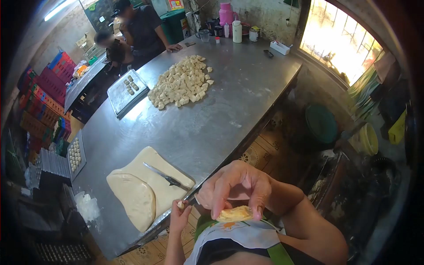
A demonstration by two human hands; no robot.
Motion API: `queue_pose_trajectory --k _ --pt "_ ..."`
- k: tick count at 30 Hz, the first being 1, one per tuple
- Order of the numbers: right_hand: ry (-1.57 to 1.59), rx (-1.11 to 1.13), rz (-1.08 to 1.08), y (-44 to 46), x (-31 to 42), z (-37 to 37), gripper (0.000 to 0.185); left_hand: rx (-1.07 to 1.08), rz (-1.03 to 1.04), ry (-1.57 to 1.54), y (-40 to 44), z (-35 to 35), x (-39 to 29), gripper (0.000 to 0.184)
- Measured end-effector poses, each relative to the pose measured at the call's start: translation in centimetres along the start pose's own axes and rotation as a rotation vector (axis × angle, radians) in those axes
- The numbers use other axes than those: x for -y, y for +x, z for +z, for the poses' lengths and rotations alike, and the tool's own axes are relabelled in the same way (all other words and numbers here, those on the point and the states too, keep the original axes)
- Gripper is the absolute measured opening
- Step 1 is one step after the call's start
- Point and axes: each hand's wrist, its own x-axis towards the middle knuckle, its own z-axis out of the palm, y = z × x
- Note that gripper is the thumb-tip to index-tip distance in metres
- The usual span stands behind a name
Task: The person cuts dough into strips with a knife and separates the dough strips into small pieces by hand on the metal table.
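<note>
Two sides of a yellowish, crumbly-looking piece of pastry [235, 214] are pinched between the thumb and fingers of my right hand [242, 183], raised well above the floor and close to my chest. Its long axis runs crosswise, from one fingertip to the thumb, so it lies directly between them, with a ragged upper face and a smoother, curved lower rim. My left hand [179, 217] is lower, just beside the near edge of the surface [212, 126], fingers closed around a small pale morsel [180, 205]; my right hand is the nearer one to the pastry.

Beyond my left fingers spreads a sheet of dough [152, 165], cream-coloured, smooth and soft-edged, with a thick, rounded flap folded over its left part. A knife [164, 174] lies flat on it, shiny blade pointing away from me, dark handle towards the near right corner.

Farther out, the metal is grey and scuffed, with a smear of white powder or paste [87, 206] at the left. A tray of small round balls [76, 154] stands past it. Ahead sits a heap of lumpy, rough-cut dough pieces [181, 84], beside a shiny rectangular tray [117, 98] bearing a few small pieces.
</note>
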Motion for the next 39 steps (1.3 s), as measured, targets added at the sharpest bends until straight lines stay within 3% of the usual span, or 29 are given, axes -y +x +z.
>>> queue_pose_trajectory --k 4,9,12,13,16,24,28,34,39 --pt "-0.007 -0.025 0.03 3.0 -3.9 -0.1 0.06 -0.049 0.021 0.133 3.4 -6.3 1.0 0.025" --pt "0.013 0.055 0.101 9.5 -8.8 -1.5 0.061 -0.325 -0.079 0.18 6.0 -18.4 1.9 0.024" --pt "0.015 0.027 0.112 12.7 -11.8 -2.0 0.06 -0.313 -0.088 0.836 5.9 -24.1 7.1 0.028" --pt "0.001 0.028 0.107 13.6 -12.6 -2.2 0.06 -0.307 -0.098 0.83 5.8 -24.9 7.7 0.028" --pt "-0.031 0.011 0.164 14.6 -14.1 -2.4 0.059 -0.176 -0.232 0.691 5.6 -24.9 6.4 0.034" --pt "-0.074 0.123 0.141 14.4 -12.7 0.1 0.057 -0.208 -0.313 0.598 5.5 -24.2 5.3 0.039" --pt "-0.092 0.202 0.095 12.0 -10.0 2.0 0.058 -0.271 -0.184 0.658 5.3 -24.6 8.6 0.039" --pt "-0.074 0.239 0.031 6.9 -6.6 4.5 0.059 -0.314 -0.167 0.738 5.4 -24.4 9.1 0.038" --pt "-0.109 0.406 -0.026 6.7 -3.4 5.8 0.054 -0.333 -0.176 0.775 5.5 -23.9 9.3 0.038"
